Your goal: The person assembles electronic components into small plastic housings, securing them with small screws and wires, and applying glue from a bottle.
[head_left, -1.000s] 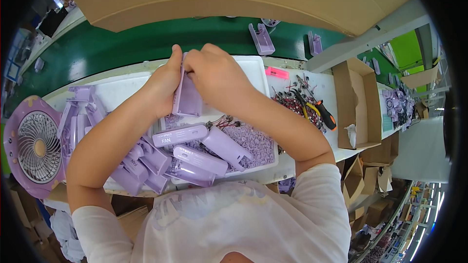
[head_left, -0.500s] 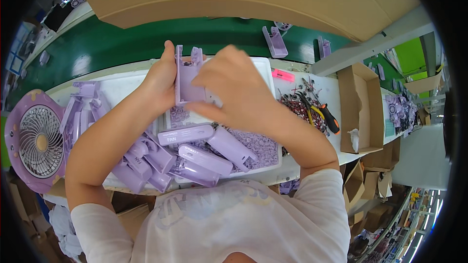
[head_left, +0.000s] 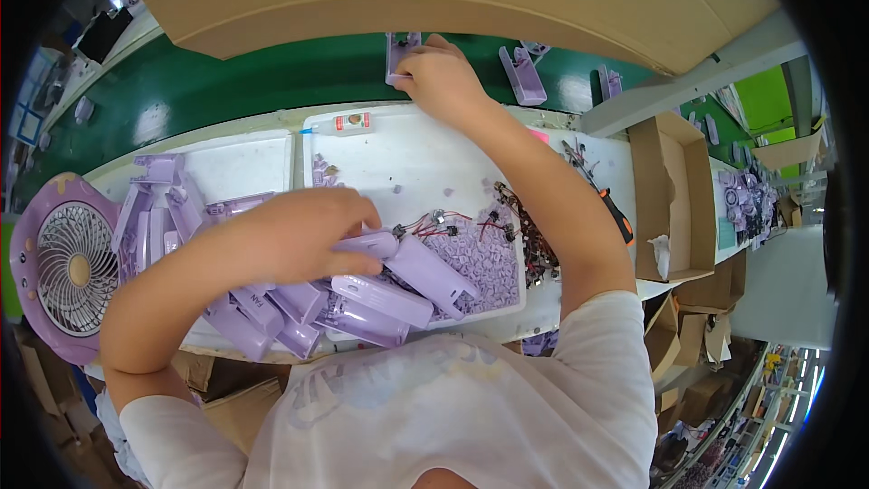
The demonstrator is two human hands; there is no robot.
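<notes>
My right hand (head_left: pixel 441 79) is stretched far forward over the green conveyor belt (head_left: pixel 235 81), its fingers closed on a lilac plastic housing part (head_left: pixel 399 52) that rests on the belt. My left hand (head_left: pixel 308 234) lies low over the white tray (head_left: pixel 407 163), fingers curled around a lilac handle shell (head_left: pixel 367 243) at the top of a pile of several such shells (head_left: pixel 380 294). Small wired parts (head_left: pixel 453 222) lie right of that hand.
A lilac fan head (head_left: pixel 63 263) stands at the far left beside stacked lilac parts (head_left: pixel 158 204). A small glue bottle (head_left: pixel 348 124) lies at the tray's far edge. More lilac parts (head_left: pixel 525 77) ride the belt. An open cardboard box (head_left: pixel 674 195) and a screwdriver (head_left: pixel 615 213) sit right.
Both hands held one lilac part together over the tray. Now the right hand has carried it forward onto the green belt, and the left hand has dropped to the pile of shells.
</notes>
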